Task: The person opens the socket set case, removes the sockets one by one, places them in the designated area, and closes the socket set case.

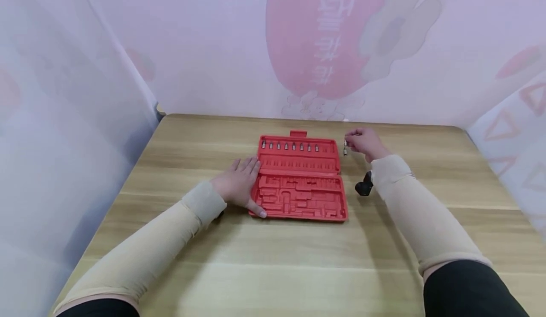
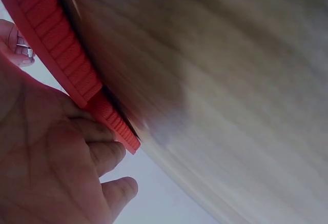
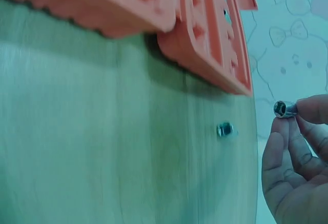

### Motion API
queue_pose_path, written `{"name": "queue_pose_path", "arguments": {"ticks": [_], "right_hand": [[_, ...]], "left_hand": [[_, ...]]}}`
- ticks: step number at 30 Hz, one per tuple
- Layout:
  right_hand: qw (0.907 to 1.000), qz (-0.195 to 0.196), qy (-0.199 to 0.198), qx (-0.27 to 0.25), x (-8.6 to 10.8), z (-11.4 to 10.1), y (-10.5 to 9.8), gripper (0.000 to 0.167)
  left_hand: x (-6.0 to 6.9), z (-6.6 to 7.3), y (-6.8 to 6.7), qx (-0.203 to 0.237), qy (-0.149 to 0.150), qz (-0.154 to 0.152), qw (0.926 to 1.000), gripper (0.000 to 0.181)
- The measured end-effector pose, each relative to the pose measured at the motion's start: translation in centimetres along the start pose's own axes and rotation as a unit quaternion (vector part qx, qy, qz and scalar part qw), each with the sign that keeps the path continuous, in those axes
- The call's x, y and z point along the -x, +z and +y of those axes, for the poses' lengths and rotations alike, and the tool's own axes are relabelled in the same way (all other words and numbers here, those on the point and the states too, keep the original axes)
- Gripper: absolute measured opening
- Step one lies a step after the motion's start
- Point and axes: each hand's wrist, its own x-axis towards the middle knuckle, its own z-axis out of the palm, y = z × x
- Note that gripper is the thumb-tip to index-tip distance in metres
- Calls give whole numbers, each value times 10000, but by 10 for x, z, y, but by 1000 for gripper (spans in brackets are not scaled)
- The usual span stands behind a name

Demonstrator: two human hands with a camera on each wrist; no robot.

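Note:
A red plastic tool case (image 1: 304, 169) lies unfolded flat on the table. Along the upper row of its far half stand several small metal sockets (image 1: 294, 147); the near half shows moulded recesses. My left hand (image 1: 239, 183) rests on the case's left edge, fingers spread and straight, thumb at the near corner. In the left wrist view its fingers touch the red rim (image 2: 115, 119). Beyond the case's right side, my right hand (image 1: 365, 143) pinches a small silver socket (image 3: 285, 109) between thumb and fingertips, raised above the table. Below it, another socket (image 3: 225, 129) is on the tabletop.
The wood-grain table (image 1: 298, 265) reaches back to a pale printed curtain (image 1: 213, 47), with more curtain on both sides. A latch tab (image 1: 298, 133) sticks out from the case's far edge. A black wrist camera (image 1: 364, 185) hangs by the right sleeve.

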Motion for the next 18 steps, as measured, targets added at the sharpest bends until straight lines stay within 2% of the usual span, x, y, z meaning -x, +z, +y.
{"name": "queue_pose_path", "arguments": {"ticks": [6,11,18], "right_hand": [[9999,-35,-2,143,-7,8,-5,36],[9997,15,-112,197,-16,14,-15,35],[9983,65,65,570,-23,24,-23,32]], "left_hand": [[3,-4,6,95,-74,51,9999,147],[1,-6,4,131,-76,163,9998,147],[-1,-7,2,48,-60,132,9999,145]]}}
